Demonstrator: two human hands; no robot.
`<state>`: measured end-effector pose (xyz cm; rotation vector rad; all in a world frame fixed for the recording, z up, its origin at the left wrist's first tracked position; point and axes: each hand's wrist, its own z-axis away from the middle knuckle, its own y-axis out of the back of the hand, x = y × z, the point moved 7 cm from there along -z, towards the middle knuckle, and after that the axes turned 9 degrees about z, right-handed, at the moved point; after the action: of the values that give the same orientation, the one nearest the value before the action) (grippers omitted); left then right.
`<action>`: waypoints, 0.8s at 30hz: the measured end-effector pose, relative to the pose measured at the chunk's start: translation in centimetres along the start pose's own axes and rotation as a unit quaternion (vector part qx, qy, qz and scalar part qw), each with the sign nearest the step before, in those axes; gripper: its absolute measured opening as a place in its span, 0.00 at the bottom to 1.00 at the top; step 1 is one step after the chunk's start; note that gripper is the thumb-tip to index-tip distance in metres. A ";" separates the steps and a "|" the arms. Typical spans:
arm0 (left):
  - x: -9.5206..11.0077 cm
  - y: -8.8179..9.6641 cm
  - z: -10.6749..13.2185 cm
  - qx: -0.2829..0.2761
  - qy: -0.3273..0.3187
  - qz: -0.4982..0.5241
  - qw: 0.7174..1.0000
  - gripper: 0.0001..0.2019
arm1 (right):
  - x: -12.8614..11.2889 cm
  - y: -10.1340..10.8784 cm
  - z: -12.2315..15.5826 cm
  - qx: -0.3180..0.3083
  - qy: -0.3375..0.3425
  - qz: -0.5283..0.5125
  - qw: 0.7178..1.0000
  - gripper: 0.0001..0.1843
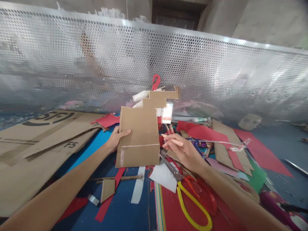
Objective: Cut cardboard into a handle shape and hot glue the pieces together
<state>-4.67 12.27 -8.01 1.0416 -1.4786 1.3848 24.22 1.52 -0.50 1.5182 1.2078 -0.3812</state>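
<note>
Brown stepped cardboard cutout [139, 128] stands tilted up before me, above the blue counter [125, 211]; a pale line crosses its lower part. My left hand [116, 139] is clamped on the cutout's left edge, thumb across the front face. My right hand [180, 147], just beside the cutout's right edge, has its fingers closed on a slim pale-peach stick [177, 141]. Metal-bladed scissors with red and yellow handles [177, 175] lie below and right of the cutout, partly over a red paper sheet [172, 213]. Large brown printed cardboard sheet [55, 141] lies left of the cutout; silver perforated metal panel [197, 64] rises behind it.
</note>
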 end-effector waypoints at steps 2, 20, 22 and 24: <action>-0.1 -0.2 0.0 -0.007 0.003 -0.004 1.000 0.23 | -0.2 0.4 -0.1 -0.011 -0.014 -0.032 0.999 0.15; 0.0 0.0 -0.2 -0.015 -0.011 -0.021 1.000 0.23 | 5.5 -1.8 0.6 -0.006 -0.049 -0.041 0.998 0.05; 0.0 0.0 -0.2 -0.016 -0.011 -0.024 1.000 0.23 | 5.7 -1.7 0.7 0.002 -0.053 -0.029 0.998 0.05; 0.0 0.0 -0.2 -0.019 -0.011 -0.024 0.999 0.23 | 5.8 -1.7 0.7 0.010 -0.053 -0.012 0.998 0.05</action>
<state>-4.63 12.50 -7.99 1.0648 -1.4817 1.3110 25.60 3.46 -6.13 1.4827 1.1426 -0.4855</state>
